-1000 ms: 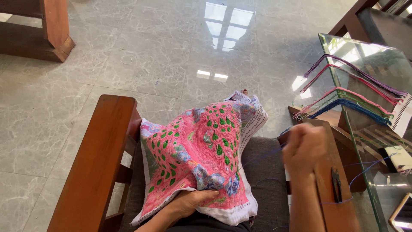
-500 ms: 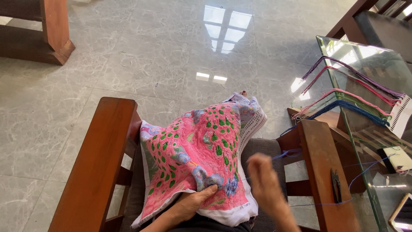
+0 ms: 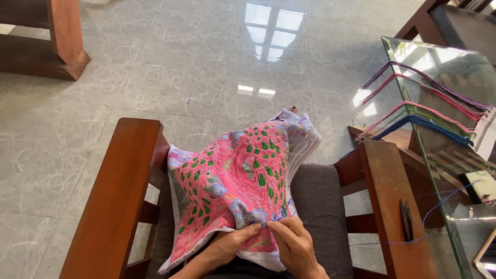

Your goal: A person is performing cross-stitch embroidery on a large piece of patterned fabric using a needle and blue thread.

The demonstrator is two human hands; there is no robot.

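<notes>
Both hands pinched on pink embroidered cloth at its lower edge: left hand, right hand, fingertips touching. Right hand moved down from wooden armrest since earlier. Grey seat cushion bare alongside.

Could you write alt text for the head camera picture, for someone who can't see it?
Two hands, left hand and right hand, pinch the lower edge of a pink and green cross-stitch cloth on the lap of a person in a wooden armchair. Coloured thread bundles lie on a glass table at right.
</notes>
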